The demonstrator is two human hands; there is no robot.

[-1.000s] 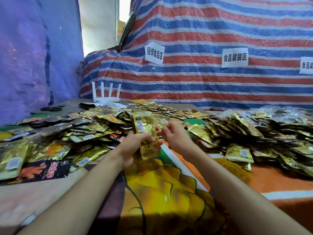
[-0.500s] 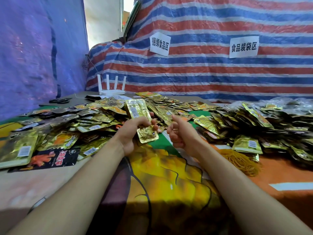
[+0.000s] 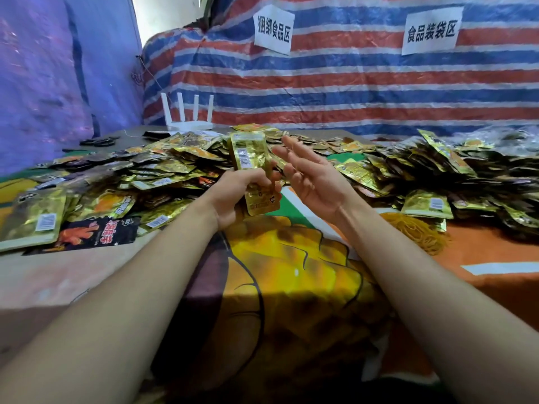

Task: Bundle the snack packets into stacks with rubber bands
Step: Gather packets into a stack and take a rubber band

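My left hand (image 3: 237,193) grips an upright stack of gold snack packets (image 3: 251,154) around its middle, above the colourful tablecloth (image 3: 291,287). Just to its right, my right hand (image 3: 313,177) is spread with straight fingers and holds nothing; it does not touch the stack. I cannot make out a rubber band on the stack. Loose gold packets (image 3: 163,167) lie heaped across the table to the left and behind. A pile of yellow rubber bands (image 3: 417,233) lies on the cloth beside my right forearm.
A larger dark-and-gold heap of packets (image 3: 466,170) fills the right side. A white router (image 3: 188,118) stands at the back left, with black scissors (image 3: 96,141) near it. A striped tarp with paper signs (image 3: 350,83) hangs behind the table.
My right hand has let go of the stack, moved right and opened its fingers. My left hand keeps the stack, now held more upright. The camera view tilted down slightly.
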